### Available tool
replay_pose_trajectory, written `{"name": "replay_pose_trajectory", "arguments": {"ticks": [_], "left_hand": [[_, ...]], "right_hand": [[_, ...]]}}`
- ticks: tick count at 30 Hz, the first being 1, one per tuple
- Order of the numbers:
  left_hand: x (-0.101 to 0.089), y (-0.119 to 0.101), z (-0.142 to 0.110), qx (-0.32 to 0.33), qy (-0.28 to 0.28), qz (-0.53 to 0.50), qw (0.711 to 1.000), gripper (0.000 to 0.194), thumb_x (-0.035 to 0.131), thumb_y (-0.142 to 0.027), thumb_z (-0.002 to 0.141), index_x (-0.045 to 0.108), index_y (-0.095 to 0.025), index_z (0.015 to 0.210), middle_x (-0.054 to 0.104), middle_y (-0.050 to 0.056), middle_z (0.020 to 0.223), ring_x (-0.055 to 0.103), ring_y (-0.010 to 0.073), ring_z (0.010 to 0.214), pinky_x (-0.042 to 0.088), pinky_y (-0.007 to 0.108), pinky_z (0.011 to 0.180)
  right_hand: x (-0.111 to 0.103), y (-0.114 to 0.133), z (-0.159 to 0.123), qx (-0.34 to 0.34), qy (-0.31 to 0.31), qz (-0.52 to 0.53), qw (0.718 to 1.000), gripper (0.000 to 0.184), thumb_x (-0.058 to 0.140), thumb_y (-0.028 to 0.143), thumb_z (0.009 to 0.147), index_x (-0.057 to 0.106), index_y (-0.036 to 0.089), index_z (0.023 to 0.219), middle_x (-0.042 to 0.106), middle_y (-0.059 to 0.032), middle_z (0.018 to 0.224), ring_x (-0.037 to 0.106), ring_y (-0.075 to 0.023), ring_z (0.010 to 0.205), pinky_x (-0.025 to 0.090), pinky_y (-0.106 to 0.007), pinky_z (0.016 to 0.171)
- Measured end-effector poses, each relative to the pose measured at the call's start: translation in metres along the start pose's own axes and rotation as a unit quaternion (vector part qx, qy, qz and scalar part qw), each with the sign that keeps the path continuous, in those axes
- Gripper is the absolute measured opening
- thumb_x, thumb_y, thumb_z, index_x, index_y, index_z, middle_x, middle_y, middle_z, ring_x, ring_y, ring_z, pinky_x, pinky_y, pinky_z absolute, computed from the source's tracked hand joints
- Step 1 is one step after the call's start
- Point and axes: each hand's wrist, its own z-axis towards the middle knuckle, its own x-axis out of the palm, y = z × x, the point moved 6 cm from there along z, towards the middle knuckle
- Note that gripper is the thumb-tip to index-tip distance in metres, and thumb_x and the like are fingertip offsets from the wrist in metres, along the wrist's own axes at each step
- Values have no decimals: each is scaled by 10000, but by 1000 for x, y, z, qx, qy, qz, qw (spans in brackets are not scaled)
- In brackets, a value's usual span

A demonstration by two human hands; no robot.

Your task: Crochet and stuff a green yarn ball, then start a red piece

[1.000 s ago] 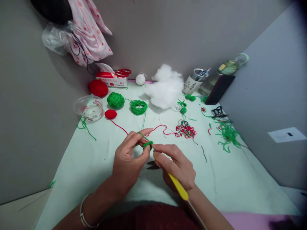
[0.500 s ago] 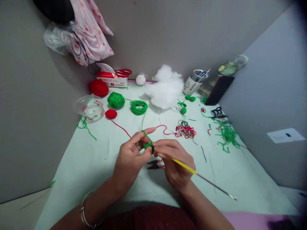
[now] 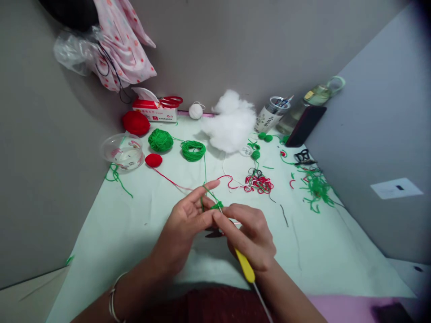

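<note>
The left hand pinches a small piece of green crochet between thumb and fingers, up off the table and in front of the body, with the index finger raised — green yarn passes over it, likely so that the strand has some tension. The right hand has its grip closed on a hook with a yellow handle, held much like a pen, its thin metal end at the green piece, presumably for fine control. The yarn runs up toward a loose coil, seemingly left in rings so that it feeds freely. Dark-bladed snips lie beneath the hands (partly hidden by the right one), handy for reach. White stuffing sits farther back — probably there to leave the working space free.
</note>
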Motion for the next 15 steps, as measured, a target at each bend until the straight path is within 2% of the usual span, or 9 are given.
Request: {"name": "replay_pose_trajectory", "arguments": {"ticks": [2, 3, 6, 8, 12, 15], "left_hand": [[1, 4, 1, -48, 40, -26, 998, 559, 836, -276, 792, 714, -241, 1336, 646, 5, 883, 594, 129, 806, 495, 258, 791], [-1, 3, 1, -50, 46, -24, 997, 549, 840, -283, 787, 726, -234, 1322, 657, 16, 897, 599, 138, 831, 491, 266, 814], [-12, -7, 3, 5, 29, 30, 999, 489, 849, -266, 790, 760, -270, 1271, 661, 10, 926, 593, 136, 866, 473, 258, 844], [-15, -14, 2, 44, 27, 94, 994, 442, 840, -255, 808, 774, -305, 1242, 656, -3, 922, 588, 134, 868, 470, 258, 854], [-17, -30, -3, 97, 26, 229, 968, 335, 777, -230, 864, 801, -321, 1185, 667, -3, 899, 605, 159, 894, 468, 298, 919], [-16, -34, -7, 111, 30, 266, 957, 309, 766, -236, 876, 806, -311, 1173, 673, 2, 907, 623, 173, 918, 469, 315, 957]], "right_hand": [[0, -4, 4, 35, -15, 64, 997, 360, 624, 58, 962, 738, 270, 1229, 770, -62, 1041, 735, -189, 886, 618, -299, 666], [1, -8, 7, 63, -24, 106, 992, 330, 615, 68, 967, 746, 267, 1196, 775, -60, 1017, 736, -192, 870, 616, -312, 666], [1, -20, 9, 163, -51, 225, 959, 264, 603, 90, 978, 764, 252, 1110, 775, -46, 906, 726, -208, 830, 608, -357, 692], [1, -26, 9, 214, -57, 277, 935, 236, 600, 113, 991, 778, 246, 1068, 762, -41, 867, 703, -201, 786, 588, -347, 659], [-3, -34, 7, 280, -68, 365, 885, 194, 619, 165, 1003, 799, 237, 1011, 740, -32, 854, 658, -162, 701, 552, -312, 617], [2, -38, 7, 315, -52, 418, 850, 174, 637, 199, 1003, 806, 231, 985, 735, -28, 858, 655, -138, 656, 552, -282, 583]]}}
